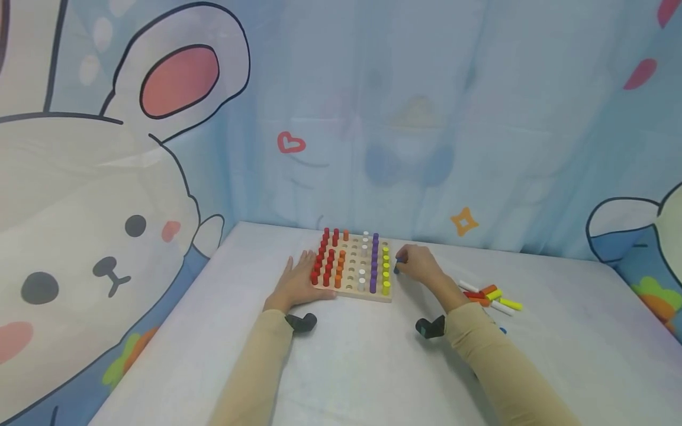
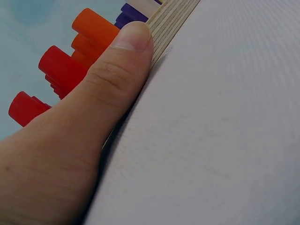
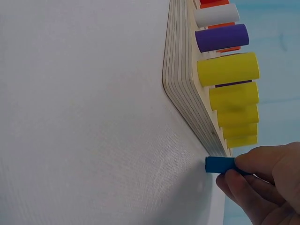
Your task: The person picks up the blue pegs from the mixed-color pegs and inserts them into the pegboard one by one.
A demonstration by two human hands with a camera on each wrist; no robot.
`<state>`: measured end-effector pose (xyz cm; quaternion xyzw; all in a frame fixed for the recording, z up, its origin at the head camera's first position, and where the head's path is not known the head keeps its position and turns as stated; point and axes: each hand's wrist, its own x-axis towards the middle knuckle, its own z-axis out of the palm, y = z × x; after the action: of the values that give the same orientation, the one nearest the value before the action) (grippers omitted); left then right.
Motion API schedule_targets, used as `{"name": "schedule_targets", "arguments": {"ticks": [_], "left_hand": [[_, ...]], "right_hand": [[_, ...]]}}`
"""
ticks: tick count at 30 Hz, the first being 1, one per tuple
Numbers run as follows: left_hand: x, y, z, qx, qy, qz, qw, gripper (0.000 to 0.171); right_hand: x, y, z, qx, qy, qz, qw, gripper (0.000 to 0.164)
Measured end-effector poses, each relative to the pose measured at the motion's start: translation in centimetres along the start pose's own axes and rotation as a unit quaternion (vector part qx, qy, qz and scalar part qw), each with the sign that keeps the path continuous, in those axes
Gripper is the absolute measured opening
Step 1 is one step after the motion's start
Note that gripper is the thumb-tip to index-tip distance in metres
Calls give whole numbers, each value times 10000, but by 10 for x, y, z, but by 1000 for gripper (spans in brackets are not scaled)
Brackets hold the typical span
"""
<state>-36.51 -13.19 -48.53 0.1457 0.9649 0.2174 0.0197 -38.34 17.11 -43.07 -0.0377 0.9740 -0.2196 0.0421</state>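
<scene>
While the right hand (image 1: 421, 264) pinches a blue peg (image 3: 219, 165) between thumb and fingertips, the peg board (image 1: 362, 296) lies just left of those fingers. Peg's long axis: close to upright, roughly matching the standing yellow pegs (image 3: 228, 69), its free end pointing down from the fingers toward the bench (image 1: 346, 367). Whether that end touches: cannot tell. Key relation, as I judge it: peg is beside the board's right side, not above it; yellow column nearest the fingers, purple pegs (image 1: 373, 286) next leftward. Right hand plainly the nearer one. Left hand (image 1: 301, 283) across the board, fingers stretched along its left side near the red pegs (image 1: 327, 278), thumb laid against the near edge. Loose pegs (image 1: 494, 294) in a heap right of the right fingers, nearer the person.
</scene>
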Motion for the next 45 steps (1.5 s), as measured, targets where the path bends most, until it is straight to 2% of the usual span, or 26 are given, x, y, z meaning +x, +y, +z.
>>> {"name": "schedule_targets", "arguments": {"ticks": [11, 19, 31, 45], "left_hand": [[0, -1, 1, 20, -1, 20, 10000, 120], [1, -2, 0, 3, -12, -2, 10000, 120], [0, -1, -3, -80, 1, 56, 10000, 119], [1, -2, -1, -62, 14, 53, 10000, 120]], "right_hand": [[6, -3, -4, 123, 101, 48, 9999, 26], [12, 0, -8, 222, 282, -163, 9992, 24], [16, -2, -16, 8, 706, -219, 9973, 27], [16, -13, -26, 167, 802, -183, 9965, 28]]}}
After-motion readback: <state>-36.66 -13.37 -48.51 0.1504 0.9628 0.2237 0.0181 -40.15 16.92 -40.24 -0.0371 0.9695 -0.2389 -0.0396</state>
